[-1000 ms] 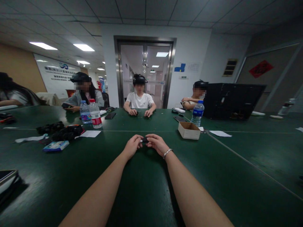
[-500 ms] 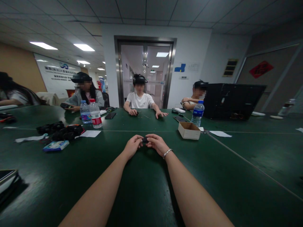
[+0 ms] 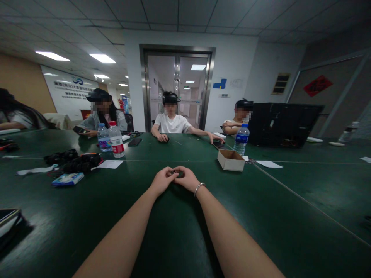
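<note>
Just above the green table (image 3: 176,216), my two hands meet in the middle of the view. A small dark object (image 3: 173,172) with a shiny round end is between them; its kind is too small to tell and the fingers cover most of it. My left hand (image 3: 161,181) is closed around its left side with the thumb laid across. My right hand (image 3: 188,180), a silver bracelet on its wrist, curls around from the right with its fingers against the object.
An open cardboard box (image 3: 231,162) and a blue-labelled water bottle (image 3: 242,139) are to the right. Left are two bottles (image 3: 116,143), a tissue pack (image 3: 68,179), dark gear (image 3: 81,163) and paper (image 3: 110,164). Across sits a person (image 3: 171,122), one hand reaching toward a phone.
My hands have drawn closer together and turned the small dark object, so its round end shows. The person opposite has stretched one arm toward the right side of my view.
</note>
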The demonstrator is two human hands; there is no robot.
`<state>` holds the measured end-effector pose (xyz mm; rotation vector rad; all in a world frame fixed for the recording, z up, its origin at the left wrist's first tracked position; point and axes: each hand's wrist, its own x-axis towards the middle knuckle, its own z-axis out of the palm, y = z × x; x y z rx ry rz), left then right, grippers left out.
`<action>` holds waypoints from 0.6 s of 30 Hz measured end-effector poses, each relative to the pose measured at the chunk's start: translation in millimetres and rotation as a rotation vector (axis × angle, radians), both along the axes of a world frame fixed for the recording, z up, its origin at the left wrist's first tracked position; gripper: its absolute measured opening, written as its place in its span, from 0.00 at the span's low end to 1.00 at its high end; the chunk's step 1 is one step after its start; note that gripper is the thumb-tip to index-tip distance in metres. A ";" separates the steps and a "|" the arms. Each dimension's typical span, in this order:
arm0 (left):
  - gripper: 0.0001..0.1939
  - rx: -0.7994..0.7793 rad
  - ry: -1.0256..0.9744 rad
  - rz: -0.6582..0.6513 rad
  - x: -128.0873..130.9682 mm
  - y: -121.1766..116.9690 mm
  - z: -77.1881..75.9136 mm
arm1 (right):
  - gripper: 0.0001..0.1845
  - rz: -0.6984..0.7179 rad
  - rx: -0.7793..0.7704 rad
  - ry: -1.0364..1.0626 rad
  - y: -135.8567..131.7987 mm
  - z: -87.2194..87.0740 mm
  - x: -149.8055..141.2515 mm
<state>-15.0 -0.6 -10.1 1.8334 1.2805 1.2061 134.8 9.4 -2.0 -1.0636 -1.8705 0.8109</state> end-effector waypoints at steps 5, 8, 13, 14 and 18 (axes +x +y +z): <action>0.19 -0.041 -0.004 0.027 0.2 -0.2 -0.7 | 0.18 0.082 -0.219 0.189 -7.8 -0.9 -8.4; 0.20 -0.056 0.010 0.047 1.4 -3.8 -0.8 | 0.17 0.053 -0.284 0.260 -14.2 -1.3 -14.8; 0.23 -0.119 0.079 -0.017 3.9 -17.1 7.5 | 0.17 0.040 -0.413 0.341 -28.5 5.7 -8.8; 0.24 -0.143 0.109 -0.058 2.0 -21.4 12.1 | 0.17 0.046 -0.430 0.352 -32.2 7.2 -3.3; 0.25 -0.266 0.314 -0.224 -19.9 -52.8 45.1 | 0.25 0.016 -0.446 0.344 -56.4 11.3 35.2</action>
